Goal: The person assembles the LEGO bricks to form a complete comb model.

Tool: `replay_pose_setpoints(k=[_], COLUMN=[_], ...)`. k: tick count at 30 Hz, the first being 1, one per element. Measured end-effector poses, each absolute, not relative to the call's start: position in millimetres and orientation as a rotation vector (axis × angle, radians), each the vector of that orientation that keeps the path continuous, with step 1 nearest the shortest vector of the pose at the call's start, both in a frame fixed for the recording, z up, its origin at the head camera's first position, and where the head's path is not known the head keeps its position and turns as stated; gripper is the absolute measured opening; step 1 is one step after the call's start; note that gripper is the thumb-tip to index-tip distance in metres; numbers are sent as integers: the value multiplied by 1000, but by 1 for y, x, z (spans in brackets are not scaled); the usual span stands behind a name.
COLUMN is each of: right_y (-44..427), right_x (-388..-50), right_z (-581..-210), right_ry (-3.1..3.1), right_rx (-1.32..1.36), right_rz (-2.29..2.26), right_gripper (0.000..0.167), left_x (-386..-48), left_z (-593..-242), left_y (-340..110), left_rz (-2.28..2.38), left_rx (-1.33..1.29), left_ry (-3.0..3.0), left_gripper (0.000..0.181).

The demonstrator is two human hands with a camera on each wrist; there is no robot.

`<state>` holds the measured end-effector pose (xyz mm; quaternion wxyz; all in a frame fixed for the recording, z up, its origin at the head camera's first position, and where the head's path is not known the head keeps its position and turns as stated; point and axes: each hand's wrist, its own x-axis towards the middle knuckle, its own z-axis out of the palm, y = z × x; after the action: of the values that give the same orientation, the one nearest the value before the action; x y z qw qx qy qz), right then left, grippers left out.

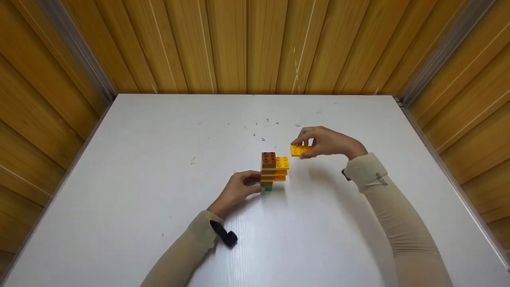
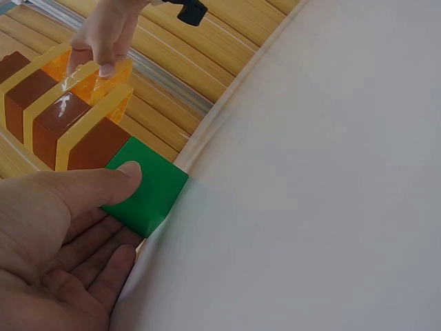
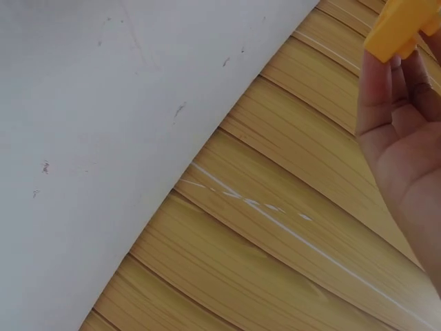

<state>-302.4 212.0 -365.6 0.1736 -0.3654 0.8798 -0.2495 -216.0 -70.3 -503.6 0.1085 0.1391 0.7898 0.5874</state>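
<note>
A tower of toy building bricks [image 1: 268, 160] stands upright on the white table, with brown bricks layered between yellow ones. The yellow bricks [image 1: 282, 162] jut out to the tower's right side. At the bottom sits a green brick [image 2: 162, 183]; my left hand [image 1: 238, 189] holds it from the left, thumb on its near face and fingers behind. Up and to the right of the tower, my right hand [image 1: 328, 141] pinches a separate yellow brick [image 1: 296, 150] between thumb and fingers, studs upward, apart from the stack. That yellow brick [image 3: 401, 27] also shows in the right wrist view.
The white table [image 1: 131, 159] bears small dark marks, mostly beyond the tower. Wood-patterned panels [image 1: 231, 48] rise behind it and along both sides. Each wrist wears a black strap, the left one [image 1: 225, 234] close to the tabletop.
</note>
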Motion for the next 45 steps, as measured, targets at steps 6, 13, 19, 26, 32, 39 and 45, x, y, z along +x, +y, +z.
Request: replay_pose_setpoints(k=[6, 13, 19, 26, 32, 39, 45], right_y=[205, 194, 186, 180, 174, 163, 154], right_x=[-302, -301, -299, -296, -294, -289, -286], right_z=[-355, -343, -337, -331, -329, -326, -324], right_ry=[2508, 2498, 2474, 2459, 2446, 2414, 2384], right_rx=[-1084, -1128, -1190, -1263, -1306, -1365, -1398], right_rz=[-715, -732, -748, -738, -746, -748, -736], right_gripper=[41, 41, 39, 40, 40, 39, 39], left_x=[-217, -217, -217, -218, -218, -217, -217], left_z=[-503, -502, -501, -501, -503, -500, -502], left_y=[-71, -72, -72, -71, -72, -72, -73], left_rz=[1716, 1734, 1733, 1718, 1729, 1705, 1737], left_rx=[407, 378, 382, 362, 378, 365, 389], left_ry=[2327, 2298, 2302, 2308, 2311, 2330, 2313], left_gripper=[44, 43, 43, 44, 42, 42, 42])
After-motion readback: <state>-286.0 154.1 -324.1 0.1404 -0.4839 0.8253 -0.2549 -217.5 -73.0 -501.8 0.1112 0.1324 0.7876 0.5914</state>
